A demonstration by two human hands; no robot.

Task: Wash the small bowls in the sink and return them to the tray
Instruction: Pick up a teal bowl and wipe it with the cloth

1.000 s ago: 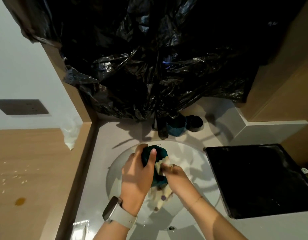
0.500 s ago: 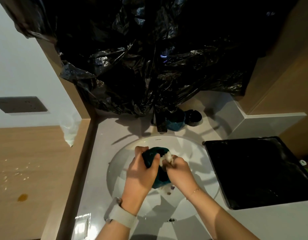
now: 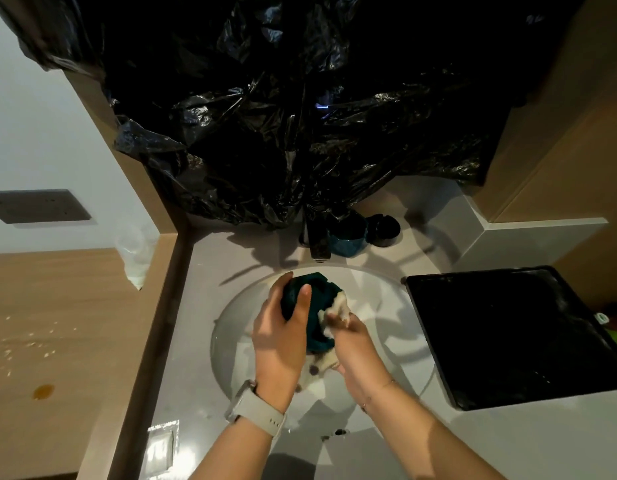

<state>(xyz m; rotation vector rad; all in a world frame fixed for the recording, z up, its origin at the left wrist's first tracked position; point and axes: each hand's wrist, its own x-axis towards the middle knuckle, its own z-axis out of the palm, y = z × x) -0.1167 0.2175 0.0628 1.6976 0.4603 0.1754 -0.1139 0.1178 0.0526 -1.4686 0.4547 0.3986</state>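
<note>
Two bare hands work over a round white sink (image 3: 230, 327). The left hand (image 3: 282, 336), with a pale watch (image 3: 255, 408) on its wrist, curls its fingers and thumb around one dark teal small bowl (image 3: 317, 306), holding it tilted above the basin. The right hand (image 3: 355, 344) pinches one pale, soapy cloth (image 3: 334, 306) and presses it against the bowl's right side; more of the cloth hangs below, between the two wrists.

On the far side of the sink stands one dark faucet (image 3: 317, 237). Just to its right sit two more small vessels: a second teal bowl (image 3: 346, 239), then a black one (image 3: 383, 230), touching or nearly so.

To the right of the sink lies one black tray (image 3: 507, 334) on the grey counter (image 3: 189, 323). A large sheet of crumpled black plastic (image 3: 300, 116) hangs over the far wall. Left of the counter is a wooden surface (image 3: 57, 323) with one small amber stain (image 3: 43, 391).
</note>
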